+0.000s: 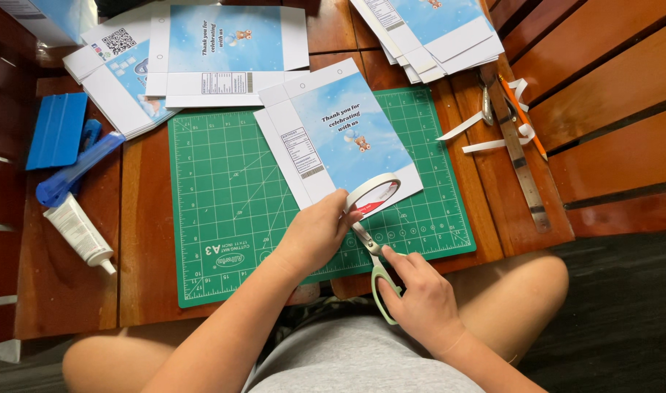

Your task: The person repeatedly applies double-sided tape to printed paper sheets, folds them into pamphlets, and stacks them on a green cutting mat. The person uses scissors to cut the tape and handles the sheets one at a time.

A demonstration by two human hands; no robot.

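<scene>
Wooden worktop (151, 233) is covered by a green cutting mat (231, 211); on it a blue printed sheet (347, 135) lies. Tape roll (373, 195) is clamped in left hand (315, 236) fingers; scissors (377, 269) are gripped by right hand (420, 298) fingers.
</scene>
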